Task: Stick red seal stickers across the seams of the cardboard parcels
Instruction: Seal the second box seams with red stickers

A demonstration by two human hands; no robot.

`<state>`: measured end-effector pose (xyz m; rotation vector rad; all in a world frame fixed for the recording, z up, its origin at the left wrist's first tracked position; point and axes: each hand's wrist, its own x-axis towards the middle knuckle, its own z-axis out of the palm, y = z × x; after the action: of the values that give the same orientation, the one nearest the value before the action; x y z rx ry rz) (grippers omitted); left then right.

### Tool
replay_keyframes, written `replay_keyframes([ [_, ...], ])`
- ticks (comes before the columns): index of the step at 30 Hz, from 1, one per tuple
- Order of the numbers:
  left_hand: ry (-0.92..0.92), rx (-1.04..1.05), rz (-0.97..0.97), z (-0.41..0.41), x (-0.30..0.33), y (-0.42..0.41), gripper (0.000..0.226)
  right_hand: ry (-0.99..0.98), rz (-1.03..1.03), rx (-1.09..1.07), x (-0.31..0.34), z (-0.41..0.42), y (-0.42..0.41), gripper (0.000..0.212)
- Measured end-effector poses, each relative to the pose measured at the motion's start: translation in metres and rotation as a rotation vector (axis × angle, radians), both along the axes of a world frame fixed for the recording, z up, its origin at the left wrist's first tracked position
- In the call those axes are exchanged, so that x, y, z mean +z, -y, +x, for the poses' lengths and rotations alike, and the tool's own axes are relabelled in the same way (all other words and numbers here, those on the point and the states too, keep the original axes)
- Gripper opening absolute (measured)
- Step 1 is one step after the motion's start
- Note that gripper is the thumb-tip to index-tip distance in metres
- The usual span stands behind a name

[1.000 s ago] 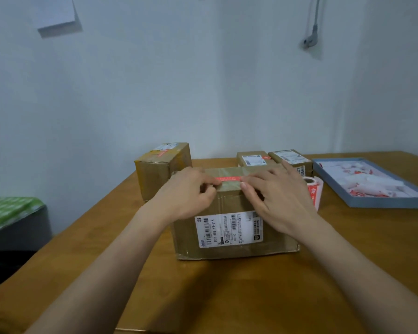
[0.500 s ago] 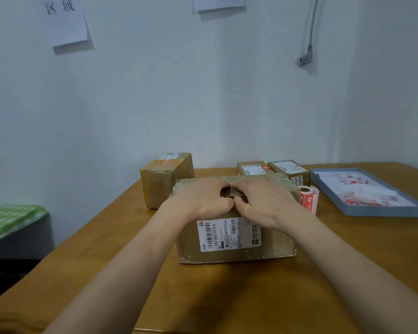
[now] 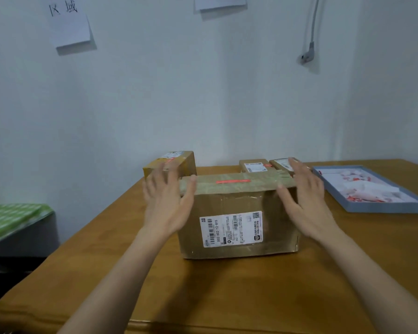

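Brown parcel [image 3: 237,213], red sticker [image 3: 232,181], blue tray [image 3: 377,208], green-patterned cloth [image 3: 12,218]

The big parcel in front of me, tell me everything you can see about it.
The big parcel is a brown cardboard box, taped and a little creased, sitting upright on the wooden table. A white label with barcodes is on its near side. A red sticker lies flat on its taped top. The left hand and right hand are open at its two ends; contact is unclear.

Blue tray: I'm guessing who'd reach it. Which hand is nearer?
Right. The right hand is at the big parcel's right end, beside the blue tray; the left hand is at its far end.
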<state>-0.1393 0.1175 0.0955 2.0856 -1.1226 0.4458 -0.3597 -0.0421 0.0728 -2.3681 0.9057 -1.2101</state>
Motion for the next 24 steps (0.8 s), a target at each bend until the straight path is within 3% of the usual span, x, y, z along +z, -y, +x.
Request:
replay_keyframes([
  [5,-0.521,0.025,-0.239,-0.008,-0.024,-0.003,0.067,0.227,0.448,0.215,-0.027,-0.008,-0.001,0.075],
  [9,-0.721,-0.065,-0.325,-0.009,-0.025,0.004,0.05,0.186,0.465,0.251,-0.033,-0.004,-0.005,0.08],
  [14,-0.661,-0.185,-0.45,0.0,-0.018,0.007,0.042,0.146,0.295,0.061,-0.017,0.002,-0.008,0.072],
  [17,-0.563,-0.3,-0.336,0.015,-0.014,0.009,0.025,0.091,0.279,-0.066,-0.011,0.001,-0.003,0.064],
  [18,-0.499,-0.294,-0.269,0.022,-0.013,0.011,0.033,0.074,0.29,-0.081,-0.008,0.0,-0.002,0.06],
  [21,-0.217,-0.103,-0.126,0.038,-0.005,0.019,0.061,0.051,0.37,-0.099,0.0,0.002,0.002,0.055],
  [24,-0.071,0.055,-0.183,0.033,-0.002,0.026,0.06,0.025,0.506,-0.132,0.007,0.006,0.0,0.048],
])
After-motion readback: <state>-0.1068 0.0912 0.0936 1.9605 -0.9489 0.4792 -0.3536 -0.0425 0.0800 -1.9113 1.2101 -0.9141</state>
